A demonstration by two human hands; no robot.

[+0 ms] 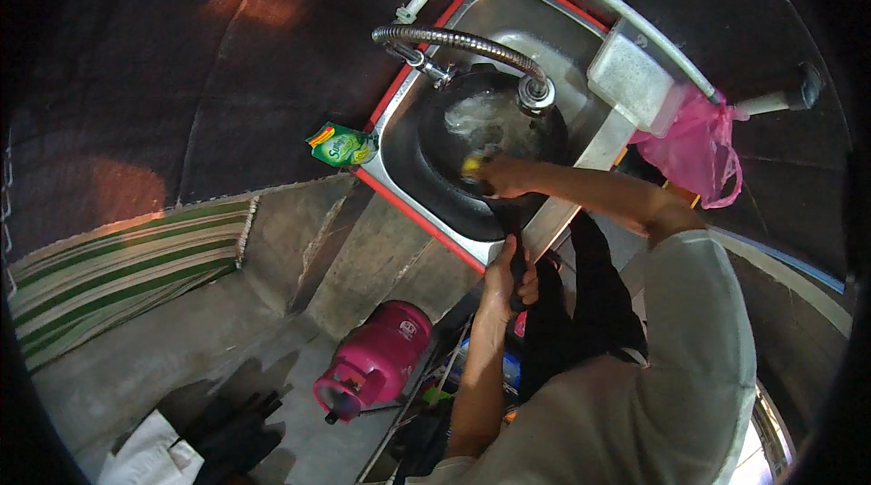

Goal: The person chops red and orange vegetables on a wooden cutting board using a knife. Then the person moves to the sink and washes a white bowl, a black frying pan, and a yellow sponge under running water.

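A black frying pan [442,111] lies in the stainless steel sink [578,29], with suds and wet patches inside it. My left hand [507,281] is closed around the pan's dark handle [518,267] at the sink's near edge. Against the inside of the pan my right hand [507,175] presses a yellow sponge [471,166], mostly hidden by the fingers. Above the pan hangs the round head of the flexible metal faucet [536,94]. Whether water runs from it I cannot tell.
A green dish-soap pouch [343,145] stands at the sink's left corner. On the right are a translucent plastic container [633,77] and a pink plastic bag [701,138]. A white pipe [612,2] curves past the sink. Below, a pink gas cylinder [384,352] lies near a striped cloth [136,267].
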